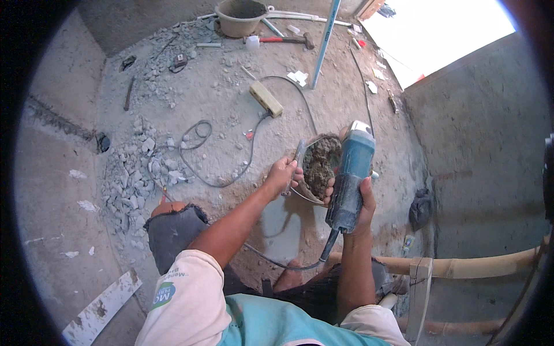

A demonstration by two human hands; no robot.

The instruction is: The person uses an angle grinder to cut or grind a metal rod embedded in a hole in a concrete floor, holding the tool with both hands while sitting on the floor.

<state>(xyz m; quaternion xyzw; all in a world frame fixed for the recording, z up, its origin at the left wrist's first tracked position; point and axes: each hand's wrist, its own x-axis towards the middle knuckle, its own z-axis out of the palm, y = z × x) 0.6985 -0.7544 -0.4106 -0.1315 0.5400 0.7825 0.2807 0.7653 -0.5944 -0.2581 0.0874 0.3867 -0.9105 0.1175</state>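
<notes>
My right hand [363, 202] grips a teal and black angle grinder [353, 176], held upright with its silver head at the top and its cable hanging from the bottom. My left hand [284, 173] is closed on a slim grey piece [299, 151], possibly metal, beside a round bucket of wet grey mortar [317, 167]. The bucket sits behind the grinder, which hides part of it. I cannot make out whether the grey piece is part of the bucket or separate.
A power strip [265, 98] with looping cables, a large bucket [239, 17], a red-handled hammer [288, 39] and an upright pipe [324, 46] lie or stand ahead. Rubble [135, 184] runs along the left wall. A bamboo rail [467, 266] is at right, near a bright opening [438, 40].
</notes>
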